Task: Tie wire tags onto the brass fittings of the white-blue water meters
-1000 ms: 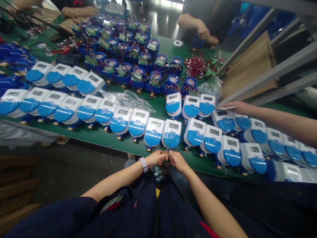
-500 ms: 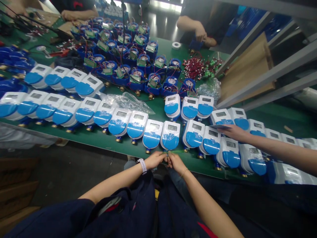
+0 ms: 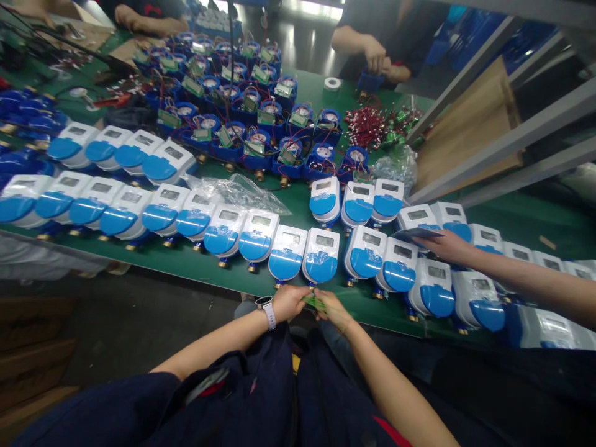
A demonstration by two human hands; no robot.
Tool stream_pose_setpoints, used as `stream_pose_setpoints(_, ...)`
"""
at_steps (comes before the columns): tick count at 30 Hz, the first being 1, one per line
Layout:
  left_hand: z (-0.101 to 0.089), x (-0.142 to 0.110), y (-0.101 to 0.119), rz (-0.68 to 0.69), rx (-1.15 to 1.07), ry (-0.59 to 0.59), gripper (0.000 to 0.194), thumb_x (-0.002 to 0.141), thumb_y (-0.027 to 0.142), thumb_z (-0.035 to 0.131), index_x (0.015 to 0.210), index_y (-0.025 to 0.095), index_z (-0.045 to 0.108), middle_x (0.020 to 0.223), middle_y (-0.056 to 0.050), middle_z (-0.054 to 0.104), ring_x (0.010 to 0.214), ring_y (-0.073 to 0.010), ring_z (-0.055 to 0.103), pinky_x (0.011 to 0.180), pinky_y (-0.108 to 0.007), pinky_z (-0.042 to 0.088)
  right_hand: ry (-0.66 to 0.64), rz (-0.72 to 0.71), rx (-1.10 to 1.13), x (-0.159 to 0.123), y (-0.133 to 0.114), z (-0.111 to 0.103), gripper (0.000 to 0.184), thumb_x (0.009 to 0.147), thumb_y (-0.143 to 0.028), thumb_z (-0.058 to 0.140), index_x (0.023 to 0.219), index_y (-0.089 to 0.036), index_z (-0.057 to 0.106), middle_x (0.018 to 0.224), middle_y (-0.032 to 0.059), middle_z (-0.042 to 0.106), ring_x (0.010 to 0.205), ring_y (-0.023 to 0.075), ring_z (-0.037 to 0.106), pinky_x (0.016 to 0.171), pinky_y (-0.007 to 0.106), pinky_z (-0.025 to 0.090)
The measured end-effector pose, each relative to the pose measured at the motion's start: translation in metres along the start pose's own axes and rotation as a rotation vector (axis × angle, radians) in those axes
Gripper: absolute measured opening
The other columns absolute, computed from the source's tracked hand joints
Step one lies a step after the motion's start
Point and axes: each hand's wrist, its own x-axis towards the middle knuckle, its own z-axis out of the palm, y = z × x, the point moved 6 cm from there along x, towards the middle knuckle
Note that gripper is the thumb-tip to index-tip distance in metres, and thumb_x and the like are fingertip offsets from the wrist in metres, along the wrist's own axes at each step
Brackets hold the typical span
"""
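Observation:
A white-and-blue water meter [image 3: 321, 256] lies at the table's front edge, its display facing up and its brass fitting pointing toward me. My left hand [image 3: 289, 303] is closed at that fitting, fingertips pinched; what they grip is too small to name. Thin green strands [image 3: 315, 303] show between both hands, and my right hand [image 3: 333, 310] is closed around them. The fingertips of both hands nearly meet just below the meter. Another water meter [image 3: 285, 254] stands close beside it on the left.
Rows of similar meters line the green table [image 3: 186, 254] on both sides. Behind are several open blue meter bodies [image 3: 288, 155] with wires, plus clear plastic bags [image 3: 242, 192]. From the right, a co-worker's hand [image 3: 449, 245] holds a flat dark piece over meters. Metal bars [image 3: 507, 143] slant at right.
The green strands show more clearly between my hands now. My left hand has shifted slightly and its wrist turned. The co-worker's hand at right has moved a little to the right.

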Motion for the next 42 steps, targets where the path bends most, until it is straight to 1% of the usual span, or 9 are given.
stream_pose_setpoints(3,-0.002,0.002,-0.002,-0.002,0.009,0.002,0.025,0.083,0.034,0.040,0.082,0.020,0.060,0.075,-0.006,0.064,0.069,-0.0168,0.057,0.062,-0.025,0.035,0.057,-0.056,0.005,0.002,-0.007,-0.003,0.033,0.077,-0.042,0.050,0.052,-0.021,0.051,0.042,-0.0027,0.048,0.043,0.0110,0.049,0.045,0.025,0.040)
stream_pose_setpoints(6,-0.002,0.009,-0.005,-0.049,-0.247,-0.023,0.027,0.083,0.034,0.038,0.073,0.017,0.057,0.069,-0.003,0.060,0.065,-0.0138,0.054,0.061,-0.023,0.036,0.072,-0.145,-0.022,0.003,-0.018,-0.009,0.034,0.078,-0.043,0.045,0.053,-0.021,0.052,0.047,-0.0015,0.053,0.049,0.0122,0.053,0.050,0.027,0.042)
stream_pose_setpoints(12,0.018,0.012,-0.011,-0.390,-0.850,-0.244,0.027,0.078,0.043,0.044,0.069,0.017,0.045,0.044,0.009,0.027,0.038,-0.0063,0.024,0.041,-0.020,0.027,0.045,-0.194,-0.107,0.002,-0.027,-0.014,0.033,0.076,-0.045,0.046,0.053,-0.022,0.050,0.050,-0.0032,0.053,0.050,0.0119,0.050,0.050,0.025,0.040)
stream_pose_setpoints(19,-0.006,0.005,-0.003,-0.176,-0.500,0.149,0.014,0.077,0.029,0.050,0.072,0.017,0.052,0.060,0.001,0.049,0.057,-0.0105,0.044,0.056,-0.021,0.033,-0.059,-0.147,-0.233,0.001,-0.019,0.012,0.038,0.078,-0.050,0.042,0.052,-0.022,0.043,0.041,-0.0033,0.040,0.043,0.0129,0.041,0.045,0.026,0.033)
stream_pose_setpoints(23,0.001,0.002,-0.007,-0.257,-0.646,0.150,0.023,0.078,0.036,0.049,0.070,0.015,0.053,0.060,0.001,0.051,0.053,-0.0091,0.043,0.053,-0.021,0.032,-0.117,-0.224,-0.316,-0.001,-0.023,0.009,0.035,0.081,-0.048,0.037,0.060,-0.021,0.046,0.051,-0.0024,0.046,0.052,0.0138,0.044,0.054,0.027,0.036)
stream_pose_setpoints(28,0.032,0.003,-0.020,-0.634,-1.111,-0.082,0.032,0.072,0.047,0.054,0.066,0.016,0.047,0.043,0.010,0.027,0.036,-0.0047,0.024,0.038,-0.019,0.022,-0.191,-0.380,-0.570,0.000,-0.025,0.007,0.031,0.087,-0.040,0.028,0.074,-0.021,0.050,0.072,0.0024,0.055,0.069,0.0168,0.051,0.066,0.029,0.036)
stream_pose_setpoints(31,0.036,0.005,-0.023,-0.716,-1.231,-0.136,0.031,0.062,0.040,0.067,0.066,0.016,0.047,0.043,0.011,0.026,0.034,-0.0028,0.021,0.035,-0.018,0.019,-0.196,-0.395,-0.639,0.002,-0.023,0.006,0.031,0.088,-0.038,0.029,0.073,-0.021,0.050,0.069,0.0022,0.056,0.066,0.0166,0.051,0.063,0.028,0.035)
stream_pose_setpoints(37,0.031,0.006,-0.024,-0.773,-1.277,-0.104,0.023,0.062,0.028,0.069,0.068,0.013,0.052,0.041,0.010,0.032,0.033,-0.0025,0.026,0.034,-0.018,0.023,-0.104,-0.412,-0.656,0.001,-0.029,0.004,0.033,0.085,-0.040,0.034,0.067,-0.021,0.052,0.064,0.0021,0.057,0.061,0.0162,0.052,0.059,0.027,0.033)
stream_pose_setpoints(42,0.025,0.005,-0.021,-0.679,-1.222,0.131,0.020,0.065,0.028,0.066,0.067,0.013,0.053,0.041,0.008,0.036,0.034,-0.0038,0.030,0.033,-0.018,0.023,0.091,-0.202,-0.320,0.005,-0.016,0.010,0.043,0.079,-0.054,0.036,0.053,-0.021,0.044,0.043,-0.0022,0.044,0.043,0.0128,0.041,0.045,0.025,0.031)
